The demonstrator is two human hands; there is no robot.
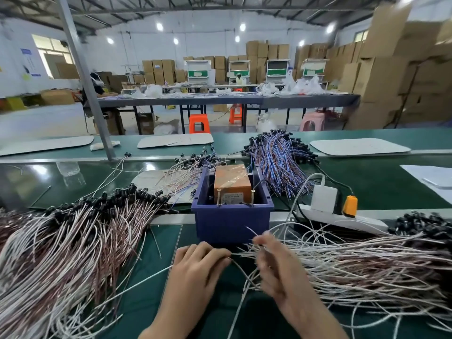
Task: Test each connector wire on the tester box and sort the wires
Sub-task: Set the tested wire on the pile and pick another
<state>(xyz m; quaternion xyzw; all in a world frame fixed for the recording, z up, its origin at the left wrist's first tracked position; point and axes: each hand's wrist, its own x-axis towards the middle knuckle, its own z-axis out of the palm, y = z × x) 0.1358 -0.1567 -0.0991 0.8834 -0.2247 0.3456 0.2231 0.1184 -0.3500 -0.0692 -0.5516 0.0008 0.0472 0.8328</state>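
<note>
**Q:** Where are the sorted wires?
**A:** The white-and-brown wire pile with black connectors (73,241) lies at 9 o'clock on the green tabletop (208,307).

**Q:** And the hands and tester?
**A:** The left hand (198,263) curls its fingers round the loose wire ends (238,253). The orange tester box (232,184) sits inside the blue plastic bin (230,223) at 12 o'clock. The right hand (276,265) pinches strands of the second wire pile (367,260) at 3 o'clock.

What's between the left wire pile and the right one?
In the head view, the blue bin holding the orange tester box, and nearer, the left hand and right hand, gripping wires.
</note>
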